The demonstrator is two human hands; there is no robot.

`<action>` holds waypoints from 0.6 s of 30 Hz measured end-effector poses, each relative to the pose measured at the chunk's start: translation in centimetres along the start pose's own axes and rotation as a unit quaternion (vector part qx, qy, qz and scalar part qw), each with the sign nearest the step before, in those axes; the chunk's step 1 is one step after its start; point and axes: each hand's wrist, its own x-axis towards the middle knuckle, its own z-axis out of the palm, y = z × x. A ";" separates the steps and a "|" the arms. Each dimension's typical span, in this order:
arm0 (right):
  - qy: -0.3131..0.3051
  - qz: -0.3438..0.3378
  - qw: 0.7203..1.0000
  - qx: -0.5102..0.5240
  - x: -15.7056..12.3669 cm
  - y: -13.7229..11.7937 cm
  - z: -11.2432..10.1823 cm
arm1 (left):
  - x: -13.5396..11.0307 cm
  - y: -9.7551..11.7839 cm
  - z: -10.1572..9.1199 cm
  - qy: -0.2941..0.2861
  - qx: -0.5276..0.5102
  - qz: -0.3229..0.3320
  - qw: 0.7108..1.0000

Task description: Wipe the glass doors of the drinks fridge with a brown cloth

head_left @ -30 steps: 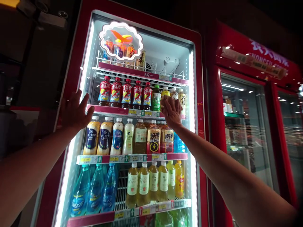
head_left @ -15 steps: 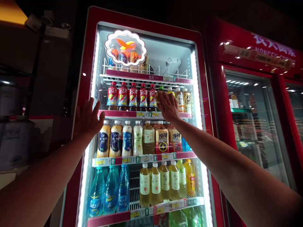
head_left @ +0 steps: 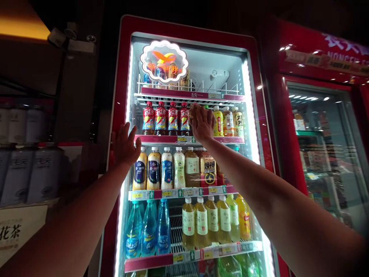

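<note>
A lit red drinks cooler [head_left: 117, 96] stands in front of me with several shelves of bottles. My left hand [head_left: 124, 145] lies flat and open on the cooler's left edge, fingers up, beside the cream-coloured bottles [head_left: 154, 169]. My right hand [head_left: 201, 123] reaches to the second shelf [head_left: 161, 139]. Its fingers curl round a green-capped bottle [head_left: 206, 107], which the hand mostly hides. That bottle stands between the row of red-labelled bottles [head_left: 160, 118] and a yellow bottle [head_left: 218, 121].
Lower shelves hold blue bottles [head_left: 149, 229] and pale green tea bottles [head_left: 201, 223]. A second red cooler [head_left: 317, 127] stands close on the right. Grey canisters [head_left: 29, 169] line shelves in the dark at the left.
My right hand slid left along the second shelf, from the yellow-capped bottle onto the green one, and its fingers curled. My view shifted left; the left hand stayed on the cooler's edge.
</note>
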 end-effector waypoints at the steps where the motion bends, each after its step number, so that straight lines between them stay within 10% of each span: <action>1: 0.014 0.035 0.999 0.013 0.2 -0.8 0.4 | 0.0 0.0 -0.1 -0.003 0.003 -0.001 1.000; 8: -0.065 -0.147 0.987 0.019 -1.6 -6.2 1.2 | -0.2 0.1 -0.1 0.015 0.023 -0.015 1.000; 14: 0.008 0.003 0.998 0.063 -0.2 -7.3 1.9 | -0.1 -0.2 0.2 0.021 0.035 -0.032 0.999; 18: -0.072 -0.144 0.986 0.042 -0.9 -10.2 2.3 | 0.3 -0.3 0.5 0.001 0.035 -0.042 0.999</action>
